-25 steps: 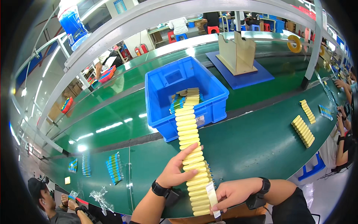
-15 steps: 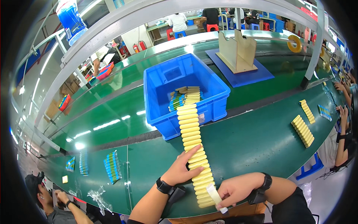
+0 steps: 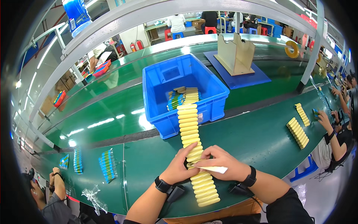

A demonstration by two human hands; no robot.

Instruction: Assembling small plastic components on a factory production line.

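A long strip of pale yellow, round-ended sticks lies side by side down the bench, its far end against the blue bin's near wall. My left hand is at the strip's middle, thumb and fingers closed around its left edge. From the right, my right hand pinches a narrow whitish strip-like piece across the sticks. Its inner end meets a dark gap beside my left thumb; the fingers partly hide that spot. Inside the blue bin are more yellow sticks and blue-green wrapped packs.
Blue-green packs and crumpled clear film lie on the bench's left. Yellow stick groups are at right, near a co-worker's hand. A beige stand sits beyond on a blue board. A grey metal frame rises at right.
My right hand has moved up from the strip's near end to its middle, bringing the whitish piece beside my left hand. The left fingers have drawn in closer around the sticks.
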